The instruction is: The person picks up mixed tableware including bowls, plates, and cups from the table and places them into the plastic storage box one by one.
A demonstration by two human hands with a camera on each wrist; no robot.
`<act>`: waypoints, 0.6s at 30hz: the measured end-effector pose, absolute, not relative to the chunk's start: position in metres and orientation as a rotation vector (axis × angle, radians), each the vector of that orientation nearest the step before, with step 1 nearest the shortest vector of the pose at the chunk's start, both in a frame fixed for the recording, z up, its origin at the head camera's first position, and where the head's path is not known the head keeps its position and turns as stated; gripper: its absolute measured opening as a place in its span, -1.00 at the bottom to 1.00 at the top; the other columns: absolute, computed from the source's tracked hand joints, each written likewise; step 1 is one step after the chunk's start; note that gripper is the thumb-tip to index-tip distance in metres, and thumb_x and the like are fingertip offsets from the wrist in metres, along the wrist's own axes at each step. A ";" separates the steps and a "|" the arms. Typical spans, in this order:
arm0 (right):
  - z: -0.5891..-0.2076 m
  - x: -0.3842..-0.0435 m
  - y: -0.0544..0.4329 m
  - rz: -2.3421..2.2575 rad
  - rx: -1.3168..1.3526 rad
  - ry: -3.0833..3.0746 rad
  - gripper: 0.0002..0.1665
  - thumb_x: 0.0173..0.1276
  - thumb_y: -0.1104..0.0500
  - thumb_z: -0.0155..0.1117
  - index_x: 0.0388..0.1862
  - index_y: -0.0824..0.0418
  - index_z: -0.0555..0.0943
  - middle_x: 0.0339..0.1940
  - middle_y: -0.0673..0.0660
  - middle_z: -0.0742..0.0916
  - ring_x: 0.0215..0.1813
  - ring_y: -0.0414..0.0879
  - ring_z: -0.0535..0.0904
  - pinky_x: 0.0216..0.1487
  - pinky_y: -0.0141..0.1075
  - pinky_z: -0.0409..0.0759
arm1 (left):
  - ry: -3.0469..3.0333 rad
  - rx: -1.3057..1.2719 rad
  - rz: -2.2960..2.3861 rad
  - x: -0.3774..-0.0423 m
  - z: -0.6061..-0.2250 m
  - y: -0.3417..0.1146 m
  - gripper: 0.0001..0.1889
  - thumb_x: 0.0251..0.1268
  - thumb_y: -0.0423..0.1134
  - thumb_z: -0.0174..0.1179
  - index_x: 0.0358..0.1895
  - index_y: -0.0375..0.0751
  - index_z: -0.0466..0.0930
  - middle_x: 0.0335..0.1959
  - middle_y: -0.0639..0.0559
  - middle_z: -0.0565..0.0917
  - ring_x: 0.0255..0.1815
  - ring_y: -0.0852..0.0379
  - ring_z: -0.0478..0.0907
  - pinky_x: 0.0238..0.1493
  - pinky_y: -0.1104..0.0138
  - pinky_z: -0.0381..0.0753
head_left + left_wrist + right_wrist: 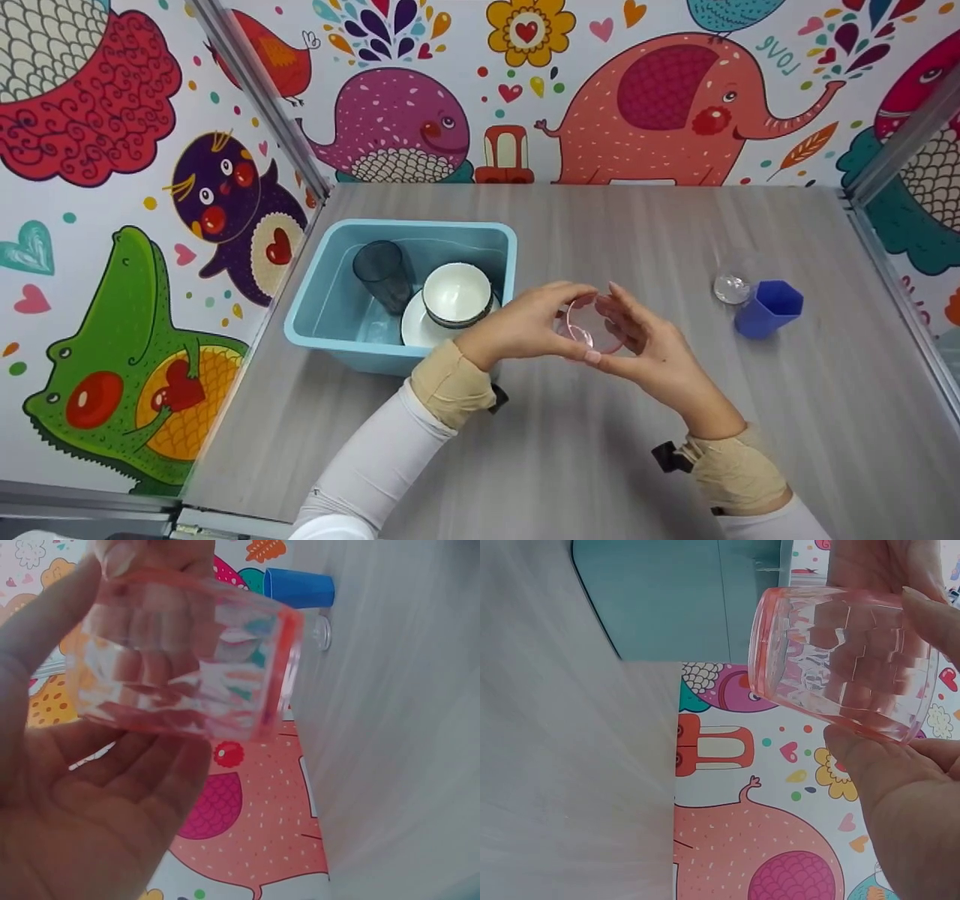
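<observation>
While both hands hold it from opposite sides, a clear pink cup [598, 330] hangs above the tabletop [585, 457], to the right of the bin in the head view. Its sides are faceted, and the two wrist views show a deeper pink band at the end nearer the table. The left hand [531, 324] grips one side, thumb and fingers bent round the cup; the right hand [660, 364] grasps the other side in the same way. In the head view the thumb tips meet at the near side of the cup.

Just beside the left hand stands a light blue bin [360, 361]. In it are a dark grey tumbler [384, 276] leaning towards the left, and a white plate [415, 330] bearing a white bowl [456, 291] with a dark-edged bowl showing beneath it. Well apart from the right hand, farther right, a blue cup [765, 315] with an angular rim stands near a small clear glass [731, 288].

Beige wraps [452, 381] circle both wrists, each with a black piece [673, 457] attached, and white sleeves [379, 457] cover the forearms. Behind the table, a printed wall [517, 112] carries a coral elephant, a purple whale and a yellow flower.
</observation>
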State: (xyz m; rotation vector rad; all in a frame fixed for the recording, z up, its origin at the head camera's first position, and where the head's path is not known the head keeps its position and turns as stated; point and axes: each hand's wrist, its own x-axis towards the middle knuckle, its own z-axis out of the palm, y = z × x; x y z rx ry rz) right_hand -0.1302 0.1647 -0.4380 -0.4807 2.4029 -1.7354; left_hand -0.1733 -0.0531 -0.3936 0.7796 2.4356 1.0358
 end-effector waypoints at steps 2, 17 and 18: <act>-0.439 -0.130 0.164 -1.728 -0.480 2.406 0.18 0.22 0.09 0.55 0.65 0.23 0.05 0.51 0.27 0.46 0.52 0.11 0.38 0.35 -0.46 0.37 | 2.437 0.782 1.051 -0.173 -0.394 -0.054 -0.09 0.00 0.18 0.52 0.47 0.03 0.37 0.40 0.06 0.49 0.38 0.12 0.45 0.32 0.22 0.56; -0.447 -0.138 0.154 -1.751 -0.410 2.332 0.18 0.25 0.05 0.53 0.65 0.24 0.02 0.59 0.23 0.35 0.59 0.11 0.28 0.45 -0.17 0.30 | 2.481 0.691 1.206 -0.176 -0.393 -0.065 -0.17 0.00 0.15 0.53 0.38 -0.02 0.45 0.26 0.05 0.59 0.25 0.10 0.52 0.32 0.15 0.57; -0.448 -0.138 0.153 -1.759 -0.408 2.326 0.17 0.24 0.06 0.53 0.65 0.24 0.04 0.58 0.21 0.36 0.58 0.10 0.29 0.46 -0.17 0.30 | 2.484 0.692 1.211 -0.177 -0.392 -0.066 -0.17 0.00 0.15 0.53 0.38 -0.02 0.45 0.26 0.05 0.59 0.25 0.10 0.52 0.32 0.18 0.56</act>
